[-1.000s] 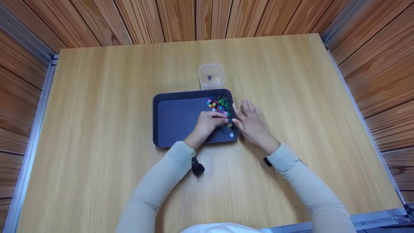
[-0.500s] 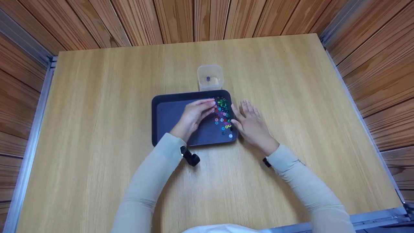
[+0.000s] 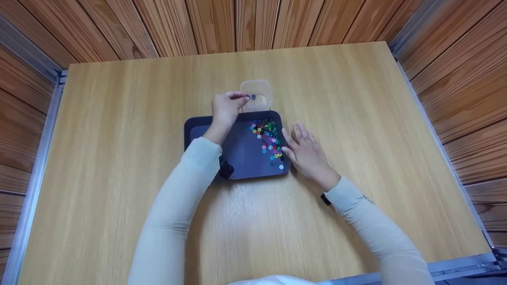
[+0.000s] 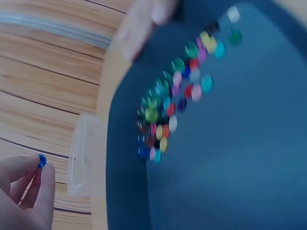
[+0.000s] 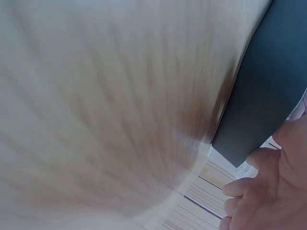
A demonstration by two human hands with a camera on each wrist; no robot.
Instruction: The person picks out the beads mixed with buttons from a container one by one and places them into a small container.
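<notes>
My left hand (image 3: 226,109) pinches a small shiny blue bead (image 4: 42,160) between thumb and fingertips, at the left rim of a clear plastic container (image 3: 263,105). Another dark blue bead (image 3: 253,96) lies inside the container. A dark blue tray (image 3: 206,120) stands in front of it. Along the tray's right side are scattered many small coloured buttons (image 3: 264,147) and shiny green beads (image 3: 271,126). My right hand (image 3: 311,158) rests by the tray's right wall, fingers straight, thumb and forefinger at the rim.
The wooden table (image 3: 336,87) carries the tray near its middle, with the container just behind. Wood-plank walls (image 3: 214,27) and metal frame rails (image 3: 39,166) border the table. A black wrist camera (image 3: 226,169) hangs under the left wrist, over the tray.
My left hand has moved from the pile at the tray's right side, up and leftward to the container, with the blue bead pinched. The right hand has stayed at the tray's rim.
</notes>
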